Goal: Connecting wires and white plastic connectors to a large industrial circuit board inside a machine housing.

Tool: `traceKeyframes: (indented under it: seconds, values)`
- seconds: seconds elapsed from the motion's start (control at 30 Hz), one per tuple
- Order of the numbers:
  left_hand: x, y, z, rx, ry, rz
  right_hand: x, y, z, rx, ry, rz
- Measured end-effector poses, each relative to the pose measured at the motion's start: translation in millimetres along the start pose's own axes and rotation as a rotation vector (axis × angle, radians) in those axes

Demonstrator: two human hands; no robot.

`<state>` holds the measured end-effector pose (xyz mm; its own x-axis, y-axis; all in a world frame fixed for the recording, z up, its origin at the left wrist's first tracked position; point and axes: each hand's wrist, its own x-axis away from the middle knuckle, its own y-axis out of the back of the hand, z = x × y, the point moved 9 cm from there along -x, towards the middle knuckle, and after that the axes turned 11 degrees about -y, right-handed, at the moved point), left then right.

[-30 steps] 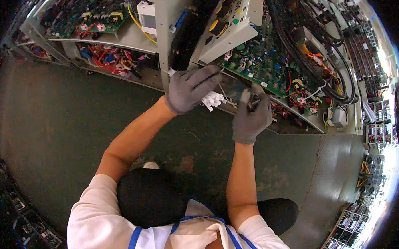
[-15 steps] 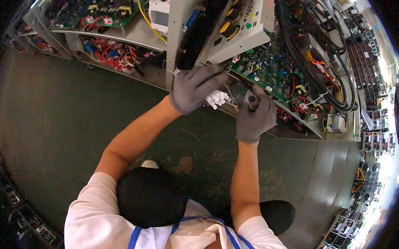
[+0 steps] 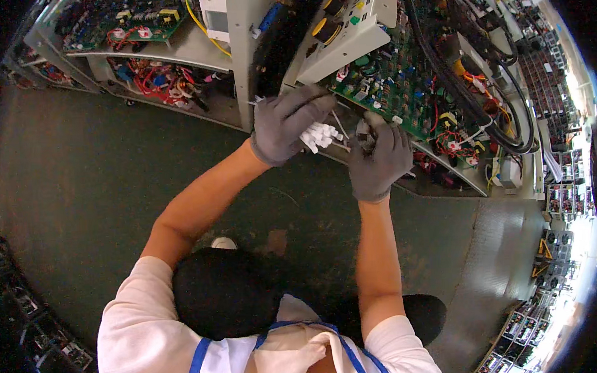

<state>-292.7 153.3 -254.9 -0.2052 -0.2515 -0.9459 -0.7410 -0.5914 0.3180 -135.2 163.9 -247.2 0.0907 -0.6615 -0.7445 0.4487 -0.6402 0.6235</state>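
In gloved fingers, my left hand [image 3: 282, 127] grips a bundle of white strips [image 3: 319, 136], like cable ties, at the edge of the open equipment frame. Just to its right, my right hand [image 3: 381, 163] is closed round a small dark object [image 3: 365, 138] that I cannot make out, beside a thin pale strip. Both hands are directly below a green circuit board [image 3: 387, 89] and a light metal panel [image 3: 346, 48] with yellow-black knobs. The tips of the right fingers are partly hidden.
A metal post [image 3: 238, 49] stands left of the panel, with more boards and a red wire tangle [image 3: 164, 82] beside it. Thick black cables [image 3: 433, 67] hang at the right. I am low over a green floor [image 3: 111, 168]; stacked units [image 3: 562, 195] line the far right.
Across the last second the view shifted slightly back and forth. My right hand rose a little relative to the board's edge, still closed on the dark object. My left hand still grips the bundle.
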Motion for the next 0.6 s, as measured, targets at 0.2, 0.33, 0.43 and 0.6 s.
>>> traceKeyframes:
  seconds: [0.2,0.33,0.43,0.6]
  values:
    - [0,-2,-2,0.044,0.033,-0.069,-6,1,8,-0.045,-0.011,-0.043]
    - [0,-6,-4,0.016,0.009,-0.044,-7,-3,7,-0.023,-0.076,0.03]
    - [-1,-8,-11,-0.072,-0.029,0.019,-6,0,17,-0.028,-0.022,-0.048]
    - [-1,-15,-16,-0.13,-0.157,0.065,-2,-3,10,-0.041,-0.025,-0.099]
